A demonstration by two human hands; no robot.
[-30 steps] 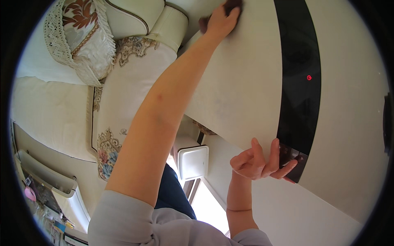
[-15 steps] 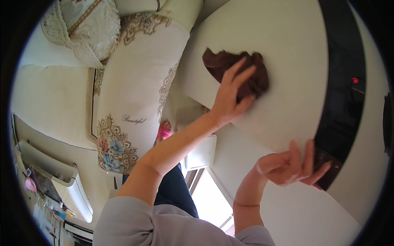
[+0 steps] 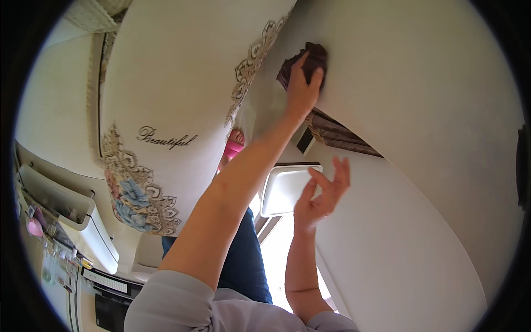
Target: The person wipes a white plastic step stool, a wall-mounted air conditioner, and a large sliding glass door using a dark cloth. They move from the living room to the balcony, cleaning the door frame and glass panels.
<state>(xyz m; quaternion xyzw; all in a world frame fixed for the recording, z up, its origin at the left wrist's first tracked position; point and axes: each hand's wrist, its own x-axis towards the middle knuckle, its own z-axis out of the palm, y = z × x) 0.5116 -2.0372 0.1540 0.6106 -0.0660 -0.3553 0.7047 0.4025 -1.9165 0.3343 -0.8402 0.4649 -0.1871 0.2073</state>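
Cloth [image 3: 315,55] sits at the white panel [image 3: 431,99], pinched in the grip of my left hand [image 3: 302,93]. My right hand [image 3: 325,198] hangs spread.

A cream sofa [image 3: 182,77] (blue-flowered at one corner) stands left of a pale wall [image 3: 381,249].

1. Dark brown cloth [image 3: 316,58] — soft, crumpled into uneven folds, with a loose, ruffled flap toward the left.
2. It sits bunched in the left hand [image 3: 302,91], partly covered by the fingers, at the left side of the white panel.
3. White panel [image 3: 420,83] — broad, smooth and plain, one edge slanting down toward the right.
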